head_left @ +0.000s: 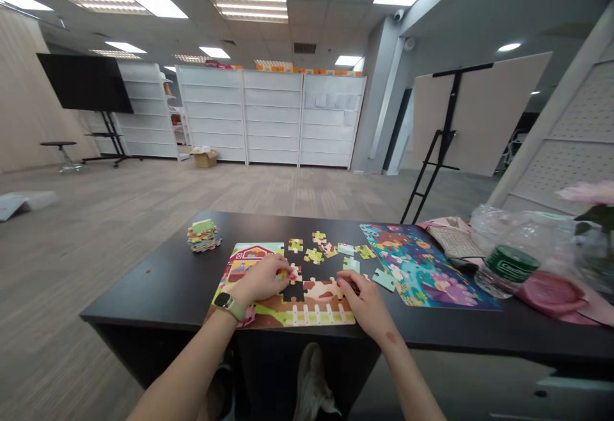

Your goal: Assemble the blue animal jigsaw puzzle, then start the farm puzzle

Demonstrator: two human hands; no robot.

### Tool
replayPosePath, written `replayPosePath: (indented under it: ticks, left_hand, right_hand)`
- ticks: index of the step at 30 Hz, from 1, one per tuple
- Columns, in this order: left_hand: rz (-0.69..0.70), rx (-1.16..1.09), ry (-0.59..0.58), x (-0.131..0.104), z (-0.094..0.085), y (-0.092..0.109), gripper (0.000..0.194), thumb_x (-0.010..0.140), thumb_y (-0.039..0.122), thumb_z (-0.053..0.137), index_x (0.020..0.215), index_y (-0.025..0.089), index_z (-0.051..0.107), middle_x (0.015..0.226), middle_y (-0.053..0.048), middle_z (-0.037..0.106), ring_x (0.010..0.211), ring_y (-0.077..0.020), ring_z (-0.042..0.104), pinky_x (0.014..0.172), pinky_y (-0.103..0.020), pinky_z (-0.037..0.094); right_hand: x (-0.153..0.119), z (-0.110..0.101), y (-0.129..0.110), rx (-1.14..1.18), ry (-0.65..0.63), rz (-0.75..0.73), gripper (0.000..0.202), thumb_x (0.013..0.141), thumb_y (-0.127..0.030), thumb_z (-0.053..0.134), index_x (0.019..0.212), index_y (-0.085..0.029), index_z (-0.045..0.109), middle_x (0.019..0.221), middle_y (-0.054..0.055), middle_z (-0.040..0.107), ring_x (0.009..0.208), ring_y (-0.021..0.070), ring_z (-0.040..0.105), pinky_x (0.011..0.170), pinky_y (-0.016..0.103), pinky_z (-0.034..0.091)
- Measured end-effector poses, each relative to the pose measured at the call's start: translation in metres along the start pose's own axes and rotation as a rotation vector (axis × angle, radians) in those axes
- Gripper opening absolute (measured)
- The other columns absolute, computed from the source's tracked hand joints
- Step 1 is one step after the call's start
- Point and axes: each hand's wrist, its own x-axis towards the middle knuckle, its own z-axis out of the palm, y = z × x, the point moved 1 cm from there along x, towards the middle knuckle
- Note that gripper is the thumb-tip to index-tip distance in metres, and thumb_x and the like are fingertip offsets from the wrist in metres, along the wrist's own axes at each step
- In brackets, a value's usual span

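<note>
A partly assembled farm jigsaw puzzle lies near the table's front edge, with a dark gap showing in its middle. My left hand, wearing a watch, rests over its left part; the fingers are closed on a small pinkish puzzle piece beside the gap. At the right edge of the cow section, my right hand has its fingers curled in; whatever is between them is hidden. Loose puzzle pieces are scattered just beyond the puzzle, and a pale green piece lies right of my right hand.
A stack of puzzle pieces stands at the table's back left. To the right lies a colourful picture sheet, then a green-labelled plastic bottle and pink wrapping. An easel board stands behind the dark table.
</note>
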Motion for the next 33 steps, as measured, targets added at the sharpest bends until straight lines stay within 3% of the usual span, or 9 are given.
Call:
replayPosePath:
  ticks: [5,11,16,26,33]
  left_hand:
    - [-0.009,0.011,-0.007,-0.001,0.000,0.001,0.030,0.079,0.016,0.057,0.099,0.026,0.078,0.109,-0.006,0.068,0.102,-0.0252,0.060,0.093,-0.030,0.043]
    - [-0.096,0.074,0.032,0.002,0.006,0.000,0.021,0.077,0.018,0.061,0.090,0.022,0.077,0.097,-0.009,0.070,0.093,-0.0267,0.062,0.085,-0.032,0.044]
    - [-0.186,0.139,0.061,0.005,0.014,0.001,0.019,0.074,0.018,0.062,0.089,0.019,0.074,0.098,-0.011,0.070,0.094,-0.0281,0.063,0.081,-0.033,0.044]
    - [-0.266,0.217,0.058,0.016,0.010,0.013,0.019,0.080,0.016,0.053,0.075,0.020,0.071,0.086,-0.007,0.071,0.084,-0.0226,0.065,0.074,-0.029,0.045]
    - [-0.185,0.256,0.083,0.051,0.031,0.030,0.022,0.085,0.018,0.052,0.099,0.020,0.069,0.104,-0.008,0.067,0.103,-0.0230,0.061,0.089,-0.030,0.046]
  right_hand:
    - [0.000,0.000,-0.001,0.004,-0.009,0.011,0.031,0.092,-0.044,0.046,0.104,-0.024,0.067,0.101,0.006,0.073,0.094,0.0255,0.066,0.089,0.040,0.047]
    - [-0.001,0.001,0.000,0.004,-0.011,0.002,0.030,0.093,-0.043,0.046,0.104,-0.025,0.067,0.100,0.006,0.073,0.094,0.0254,0.065,0.088,0.039,0.048]
    - [-0.001,0.001,-0.001,-0.004,0.003,-0.001,0.030,0.092,-0.041,0.047,0.104,-0.024,0.068,0.103,0.006,0.073,0.098,0.0254,0.065,0.089,0.038,0.048]
    - [-0.001,0.000,-0.002,-0.032,0.007,0.002,0.030,0.091,-0.040,0.047,0.105,-0.024,0.068,0.103,0.006,0.074,0.098,0.0247,0.065,0.089,0.038,0.046]
    - [0.001,0.001,-0.002,0.010,0.004,0.007,0.029,0.091,-0.036,0.047,0.105,-0.023,0.068,0.104,0.006,0.073,0.099,0.0252,0.065,0.092,0.039,0.045]
